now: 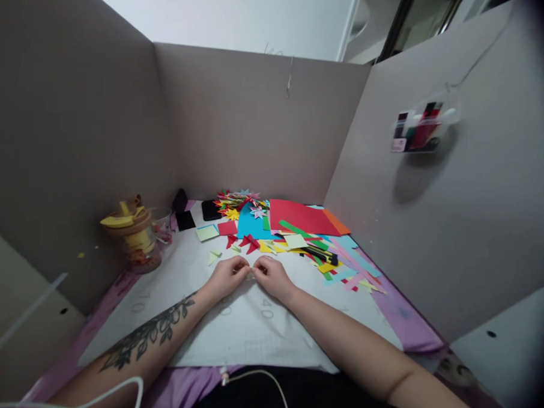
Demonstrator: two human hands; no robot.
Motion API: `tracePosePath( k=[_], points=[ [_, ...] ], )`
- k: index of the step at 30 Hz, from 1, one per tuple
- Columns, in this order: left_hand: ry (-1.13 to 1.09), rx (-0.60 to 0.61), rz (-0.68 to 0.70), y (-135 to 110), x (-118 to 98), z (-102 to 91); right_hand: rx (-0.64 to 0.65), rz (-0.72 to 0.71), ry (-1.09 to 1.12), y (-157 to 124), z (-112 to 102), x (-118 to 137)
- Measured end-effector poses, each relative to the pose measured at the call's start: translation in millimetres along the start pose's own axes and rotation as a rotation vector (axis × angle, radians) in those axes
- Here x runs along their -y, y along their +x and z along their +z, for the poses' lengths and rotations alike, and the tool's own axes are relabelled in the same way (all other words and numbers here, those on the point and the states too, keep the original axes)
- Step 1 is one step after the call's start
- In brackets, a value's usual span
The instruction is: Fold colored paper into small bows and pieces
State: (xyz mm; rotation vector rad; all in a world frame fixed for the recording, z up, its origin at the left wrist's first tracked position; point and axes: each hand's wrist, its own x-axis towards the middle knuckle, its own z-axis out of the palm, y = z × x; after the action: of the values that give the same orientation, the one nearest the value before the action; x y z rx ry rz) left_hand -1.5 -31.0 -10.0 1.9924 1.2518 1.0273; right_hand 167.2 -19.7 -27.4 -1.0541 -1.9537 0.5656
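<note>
My left hand (228, 275) and my right hand (272, 275) meet over the white sheet, fingertips pinched together. Between them shows a sliver of a small pale yellow-green paper piece (251, 274), mostly hidden by the fingers. Just beyond lie folded red paper pieces (251, 244) and folded pale green paper pieces (214, 257). A square of pale yellow paper (295, 241) rests on loose strips to the right. Farther left are a red paper square (227, 228) and a pale green square (207, 232).
A yellow-black utility knife (320, 254) lies among coloured paper strips (354, 265). Behind are red sheets (302, 217), a blue sheet (253, 224) and a pile of paper stars (236, 201). A yellow-lidded cup (135, 237) stands left; grey partitions (261, 125) enclose the table.
</note>
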Motion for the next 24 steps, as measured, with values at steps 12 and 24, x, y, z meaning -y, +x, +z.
tracePosePath(
  k=[12, 24],
  points=[
    [-0.034, -0.029, -0.022, -2.5, -0.2, -2.2, 0.01, 0.006, 0.105, 4.0, -3.9, 8.0],
    [-0.206, -0.119, -0.172, 2.8, 12.9, -9.2, -0.135, 0.16, 0.257, 5.1, -15.1, -0.9]
  ],
)
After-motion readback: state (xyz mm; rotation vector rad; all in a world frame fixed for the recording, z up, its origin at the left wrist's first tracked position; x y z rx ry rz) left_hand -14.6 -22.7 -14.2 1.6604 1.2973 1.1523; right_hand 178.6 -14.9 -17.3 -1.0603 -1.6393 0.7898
